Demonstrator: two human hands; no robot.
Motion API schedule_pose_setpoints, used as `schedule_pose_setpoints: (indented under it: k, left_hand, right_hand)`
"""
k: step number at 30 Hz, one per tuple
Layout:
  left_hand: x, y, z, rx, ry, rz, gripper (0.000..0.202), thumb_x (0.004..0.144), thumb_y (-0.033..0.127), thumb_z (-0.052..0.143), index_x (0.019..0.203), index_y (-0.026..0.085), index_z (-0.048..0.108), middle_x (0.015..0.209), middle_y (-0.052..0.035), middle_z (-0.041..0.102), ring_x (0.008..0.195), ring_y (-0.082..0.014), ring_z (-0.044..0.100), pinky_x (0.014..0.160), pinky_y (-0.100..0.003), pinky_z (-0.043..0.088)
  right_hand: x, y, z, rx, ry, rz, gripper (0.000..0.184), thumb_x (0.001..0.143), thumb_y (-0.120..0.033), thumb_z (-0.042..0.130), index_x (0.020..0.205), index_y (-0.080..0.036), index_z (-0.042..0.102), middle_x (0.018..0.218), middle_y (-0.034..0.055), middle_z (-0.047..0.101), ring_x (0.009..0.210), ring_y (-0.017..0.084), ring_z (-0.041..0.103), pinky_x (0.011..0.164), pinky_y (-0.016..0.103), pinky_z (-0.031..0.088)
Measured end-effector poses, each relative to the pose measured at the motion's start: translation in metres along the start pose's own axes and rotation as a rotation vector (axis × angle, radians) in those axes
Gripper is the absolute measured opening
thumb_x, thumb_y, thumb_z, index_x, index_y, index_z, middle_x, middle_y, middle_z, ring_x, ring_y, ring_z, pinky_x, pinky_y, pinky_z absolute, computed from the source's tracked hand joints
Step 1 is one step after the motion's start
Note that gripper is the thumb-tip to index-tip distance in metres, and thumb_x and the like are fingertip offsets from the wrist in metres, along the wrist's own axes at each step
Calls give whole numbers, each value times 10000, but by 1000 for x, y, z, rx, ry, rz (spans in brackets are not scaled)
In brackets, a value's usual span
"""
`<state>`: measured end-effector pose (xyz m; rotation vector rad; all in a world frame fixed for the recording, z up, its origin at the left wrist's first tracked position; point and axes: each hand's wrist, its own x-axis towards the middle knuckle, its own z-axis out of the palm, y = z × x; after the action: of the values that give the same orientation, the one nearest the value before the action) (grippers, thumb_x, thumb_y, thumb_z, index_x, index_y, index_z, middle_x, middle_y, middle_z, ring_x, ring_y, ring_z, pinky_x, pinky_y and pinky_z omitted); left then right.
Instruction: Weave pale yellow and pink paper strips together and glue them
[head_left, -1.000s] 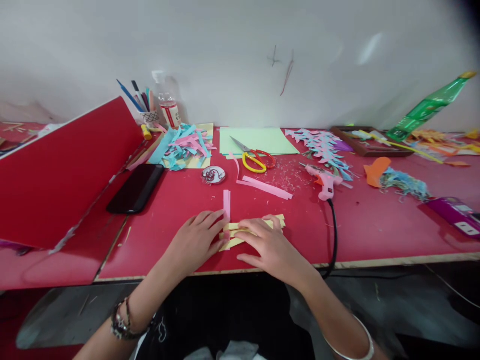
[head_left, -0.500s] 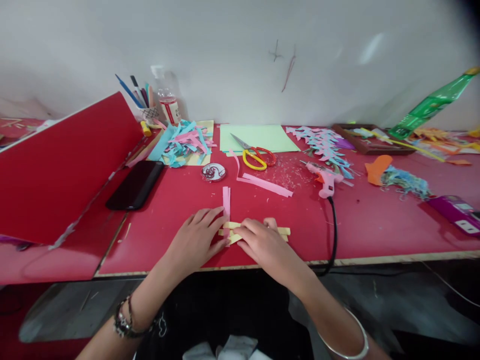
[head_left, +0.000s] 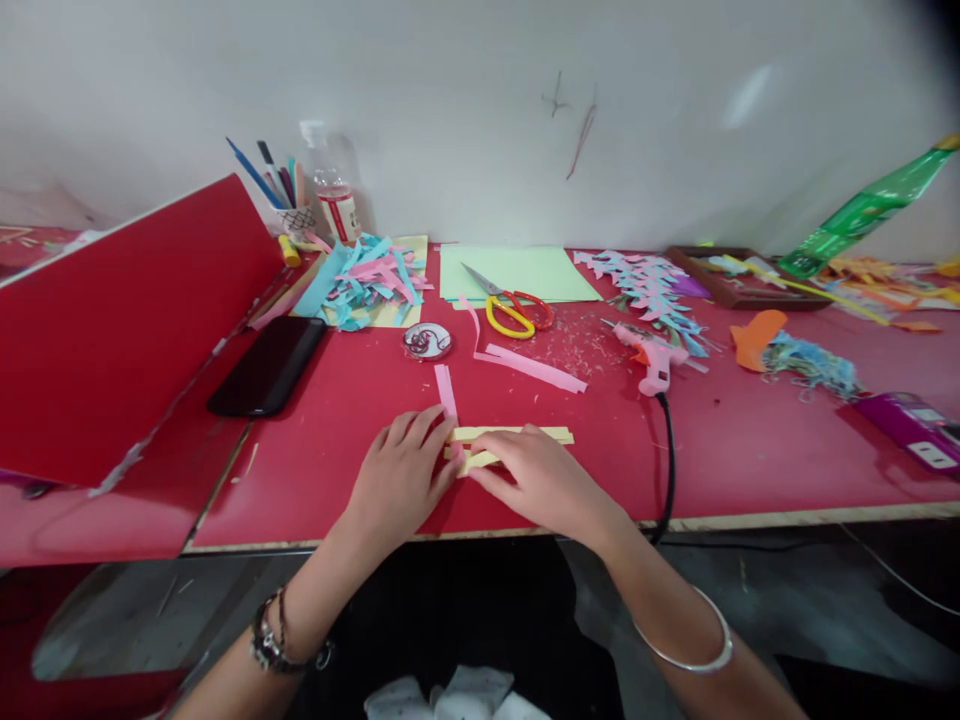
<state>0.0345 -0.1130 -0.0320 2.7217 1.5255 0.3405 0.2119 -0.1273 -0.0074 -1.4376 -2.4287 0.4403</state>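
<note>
Pale yellow paper strips (head_left: 517, 434) lie crosswise near the front edge of the red table, their left ends meeting pink paper strips (head_left: 445, 388) that run away from me. Where they cross, the fingertips and thumb of my left hand (head_left: 401, 472) are closed on the pink strips from the left. My right hand (head_left: 536, 475) comes in from the right, its thumb and fingers pinched on a lower yellow strip (head_left: 480, 461). Its fingers cover part of that strip, and the crossing is partly hidden.
Beyond my hands are loose pink strips (head_left: 536, 368), a small round dish (head_left: 427, 342) and yellow-and-red scissors (head_left: 512, 313) on green paper (head_left: 517, 272). A corded pink glue gun (head_left: 652, 358) lies right. A black phone (head_left: 268, 367) and red board (head_left: 142, 330) are left.
The pink strips now tilt left at their far end. My right hand's fingers have shifted on the yellow strips, and the upper yellow strip lies straighter. My left hand stays at the crossing.
</note>
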Motion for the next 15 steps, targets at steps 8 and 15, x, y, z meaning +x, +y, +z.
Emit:
schedule_pose_setpoints:
  k: [8,15]
  left_hand:
    - [1,3,-2,-23,4,-30,377,887,317,340,1202,168,484,1248,-81,501,1097,-254,429,876,-404,414]
    - [1,4,1,0,28,-23,372,891,319,328,1207,187,473,1252,-81,493,1098,-246,427,883,-397,412]
  right_hand:
    - [-1,1,12,-12,57,106,218,839,-229,441,660,-180,555,644,-4,630,600,117,551,677,270,328]
    - [0,4,12,30,102,144,225,838,-299,470,671,-195,581,622,-12,637,556,116,543,668,265,329]
